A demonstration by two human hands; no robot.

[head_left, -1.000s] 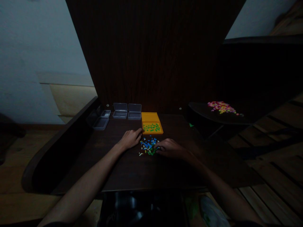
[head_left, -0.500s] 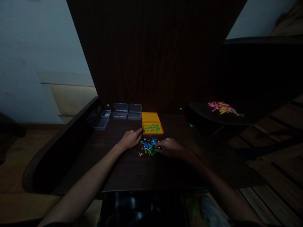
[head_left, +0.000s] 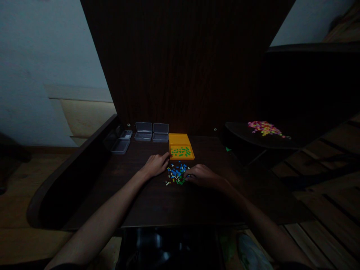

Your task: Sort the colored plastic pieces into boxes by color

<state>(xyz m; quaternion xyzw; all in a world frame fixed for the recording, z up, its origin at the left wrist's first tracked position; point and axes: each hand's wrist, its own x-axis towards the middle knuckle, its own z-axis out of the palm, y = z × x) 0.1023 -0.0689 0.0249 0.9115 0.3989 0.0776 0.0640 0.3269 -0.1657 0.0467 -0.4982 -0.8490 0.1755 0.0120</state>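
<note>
A small heap of blue, green, white and yellow bits (head_left: 176, 174) lies on the dark table (head_left: 157, 198). My left hand (head_left: 156, 165) rests at the heap's left edge with fingers curled, close to the orange tray (head_left: 180, 139) that holds green bits. My right hand (head_left: 201, 175) lies at the heap's right edge, fingers bent onto the pieces. The light is dim, so what either hand holds is not visible.
Two clear plastic boxes (head_left: 152, 132) stand behind the tray, and two more (head_left: 120, 143) sit at the table's left rim. A pile of pink and yellow bits (head_left: 264, 128) lies on a dark side shelf at the right. A dark wooden panel rises behind.
My right hand has shifted slightly along the heap's right side. My left hand has stayed put.
</note>
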